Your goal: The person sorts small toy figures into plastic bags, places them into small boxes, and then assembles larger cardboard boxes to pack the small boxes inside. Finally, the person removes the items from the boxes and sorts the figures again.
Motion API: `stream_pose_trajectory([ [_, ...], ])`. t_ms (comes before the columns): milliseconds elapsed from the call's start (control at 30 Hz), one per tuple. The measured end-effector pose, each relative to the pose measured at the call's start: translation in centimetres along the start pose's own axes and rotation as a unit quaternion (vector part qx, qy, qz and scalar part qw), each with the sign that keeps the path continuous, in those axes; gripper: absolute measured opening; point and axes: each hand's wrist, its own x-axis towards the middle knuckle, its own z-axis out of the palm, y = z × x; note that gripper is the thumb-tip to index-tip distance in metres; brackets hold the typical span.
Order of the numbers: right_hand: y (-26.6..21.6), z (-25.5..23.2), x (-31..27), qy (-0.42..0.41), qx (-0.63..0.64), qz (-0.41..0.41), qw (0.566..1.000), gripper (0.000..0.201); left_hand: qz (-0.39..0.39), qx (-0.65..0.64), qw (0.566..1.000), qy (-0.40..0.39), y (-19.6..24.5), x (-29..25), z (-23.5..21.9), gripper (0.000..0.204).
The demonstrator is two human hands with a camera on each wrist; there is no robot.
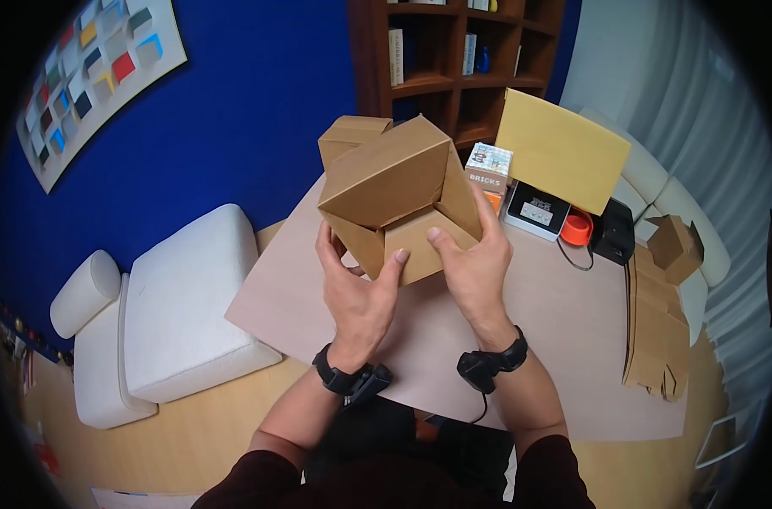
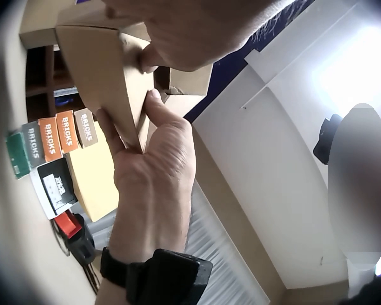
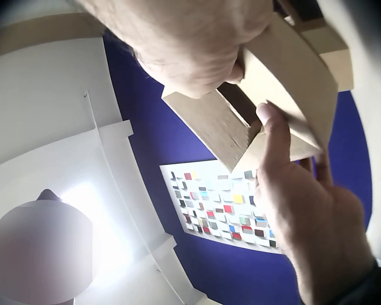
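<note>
Both hands hold up a brown cardboard box (image 1: pixel 390 174) above the table, its open side tilted toward me. My left hand (image 1: pixel 360 297) grips the lower left edge, thumb on the front flap and fingers curled behind. On the right side, my right hand (image 1: pixel 477 271) grips the wall in the same way, its thumb pressing the flap (image 1: pixel 428 242) near the other thumb. In the left wrist view the box (image 2: pixel 92 70) is pinched along its edge by the right hand. Inner folded flaps show in the opening. Another cardboard box (image 1: pixel 349 140) stands behind it.
Small boxes marked BRICKS (image 1: pixel 488 180) stand at the table's back, beside a yellow panel (image 1: pixel 564 148), a black-and-white box (image 1: pixel 536 212), a red round object (image 1: pixel 576 227) and a black device (image 1: pixel 612 229). Flattened cardboard (image 1: pixel 656 331) lies along the right edge. A white couch (image 1: pixel 190 297) stands left.
</note>
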Motion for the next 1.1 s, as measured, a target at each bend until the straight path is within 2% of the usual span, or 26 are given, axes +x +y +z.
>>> stream_pose_trajectory([
  [67, 0.0, -0.1, 0.1, 0.001, -0.026, -0.013, 1.000, 0.070, 0.003, 0.013, 1.000, 0.006, 0.1, 0.0, 0.1, 0.097],
  [167, 0.6, 0.0, 0.1, 0.002, 0.022, -0.020, 1.000, 0.069, 0.004, 0.038, 0.999, 0.015, -0.1, 0.2, 0.1, 0.101],
  [233, 1.3, 0.0, 0.2, 0.002, 0.021, -0.062, 0.998, 0.064, 0.003, 0.050, 0.999, 0.020, -0.5, 0.4, -0.2, 0.102],
  [267, 1.7, 0.0, 0.2, 0.002, 0.021, -0.062, 0.998, 0.064, 0.023, 0.041, 0.999, -0.006, -1.0, 0.5, -0.4, 0.100],
  [333, 2.6, -0.4, 0.4, -0.002, 0.053, -0.134, 0.990, 0.055, 0.044, 0.032, 0.998, -0.030, -1.7, 0.9, -1.1, 0.099],
  [367, 3.1, -0.8, 0.5, -0.002, 0.053, -0.135, 0.989, 0.055, 0.006, -0.086, 0.994, -0.065, -2.0, 1.1, -1.7, 0.097],
  [433, 3.9, -1.8, 1.0, -0.010, 0.122, -0.137, 0.983, 0.050, -0.056, -0.303, 0.940, -0.145, -4.5, 1.7, -3.4, 0.100],
  [467, 3.7, -1.8, 1.2, -0.009, 0.121, -0.137, 0.983, 0.050, -0.074, -0.368, 0.908, -0.186, -5.6, 1.7, -4.3, 0.104],
  [533, 2.8, -1.4, 1.5, 0.041, 0.263, -0.082, 0.960, 0.048, -0.194, -0.525, 0.794, -0.236, -7.6, 2.3, -5.4, 0.107],
  [567, 2.3, -1.0, 1.7, 0.080, 0.237, -0.037, 0.968, 0.047, -0.225, -0.559, 0.757, -0.252, -7.2, 2.4, -5.6, 0.095],
  [600, 2.6, -0.7, 1.9, 0.079, 0.238, -0.036, 0.967, 0.047, -0.225, -0.559, 0.758, -0.251, -8.1, 2.1, -5.9, 0.095],
  [667, 4.0, -0.3, 2.3, 0.101, 0.244, 0.037, 0.964, 0.043, -0.283, -0.441, 0.835, -0.168, -11.0, 1.5, -5.9, 0.079],
  [700, 5.0, -0.4, 2.2, 0.101, 0.243, 0.036, 0.964, 0.043, -0.317, -0.356, 0.869, -0.135, -12.1, 1.3, -5.8, 0.062],
  [733, 5.5, -0.7, 2.1, 0.044, 0.229, 0.044, 0.971, 0.040, -0.317, -0.358, 0.868, -0.136, -12.0, 1.2, -5.7, 0.062],
  [767, 5.8, -0.9, 2.0, -0.013, 0.214, 0.053, 0.975, 0.037, -0.273, -0.203, 0.933, -0.121, -11.9, 1.1, -5.5, 0.056],
  [800, 6.1, -1.3, 1.8, -0.013, 0.213, 0.052, 0.976, 0.037, -0.220, -0.041, 0.969, -0.102, -11.8, 1.1, -5.3, 0.051],
  [867, 3.9, -2.0, 1.6, -0.151, 0.082, 0.039, 0.984, 0.032, -0.228, -0.019, 0.969, -0.091, -10.6, 1.3, -5.4, 0.046],
  [933, 2.6, -1.3, 1.1, -0.155, 0.088, 0.029, 0.984, 0.035, -0.176, -0.028, 0.983, -0.047, -10.3, 1.5, -5.8, 0.048],
  [967, 2.1, -1.0, 0.9, -0.187, 0.109, 0.048, 0.975, 0.038, -0.145, -0.056, 0.988, -0.015, -9.7, 1.3, -5.9, 0.045],
  [1000, 1.9, -1.0, 0.8, -0.219, 0.131, 0.068, 0.965, 0.043, -0.145, -0.058, 0.988, -0.016, -9.0, 1.0, -6.1, 0.045],
  [1033, 2.3, -1.2, 1.2, -0.262, 0.043, -0.008, 0.964, 0.051, -0.071, -0.036, 0.997, 0.010, -7.9, 0.7, -6.2, 0.041],
  [1067, 2.0, -1.2, 1.1, -0.262, 0.041, -0.007, 0.964, 0.051, 0.002, -0.015, 0.999, 0.035, -6.8, 0.4, -6.4, 0.038],
  [1100, 1.5, -0.9, 0.9, -0.298, 0.068, 0.002, 0.952, 0.051, 0.043, -0.014, 0.998, 0.043, -5.6, 0.1, -6.4, 0.036],
])
